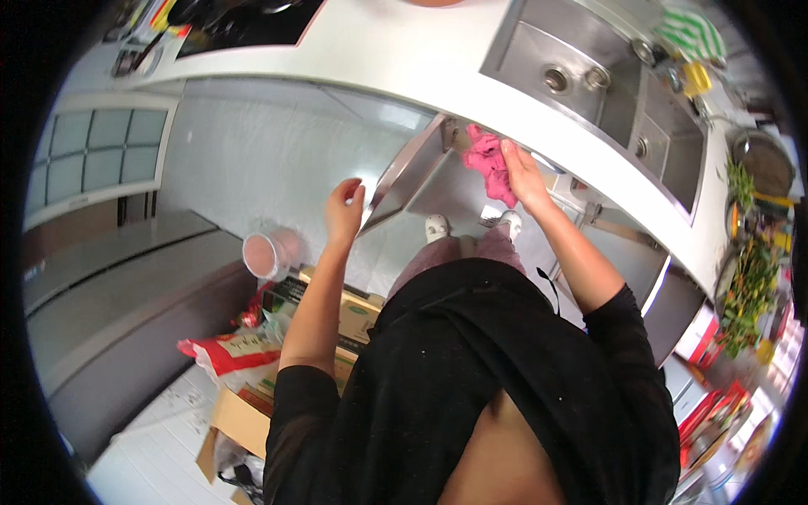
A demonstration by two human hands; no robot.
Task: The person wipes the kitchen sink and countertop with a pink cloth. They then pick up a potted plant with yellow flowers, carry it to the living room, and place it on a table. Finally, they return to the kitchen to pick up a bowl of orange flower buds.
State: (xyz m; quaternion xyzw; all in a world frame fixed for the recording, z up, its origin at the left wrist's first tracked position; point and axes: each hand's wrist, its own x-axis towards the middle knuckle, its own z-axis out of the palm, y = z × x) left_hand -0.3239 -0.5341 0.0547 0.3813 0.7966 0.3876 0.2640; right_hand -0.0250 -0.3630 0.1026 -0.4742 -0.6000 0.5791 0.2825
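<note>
— Where's the pink cloth (pixel 491 164)?
— Under the right hand (pixel 522 172), its grip pressed flat on the cloth against the inside of the open cabinet door (pixel 410 172), just below the white counter (pixel 396 63) edge.
— And the left hand (pixel 344 210)?
— Fingers curled around that door's outer edge, holding it.

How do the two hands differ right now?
The right hand presses a pink cloth against the cabinet just under the counter edge; the left hand holds no cloth. The left hand grips the edge of the open cabinet door, lower down and further left than the right hand. Both are bare and reach forward from black sleeves.
</note>
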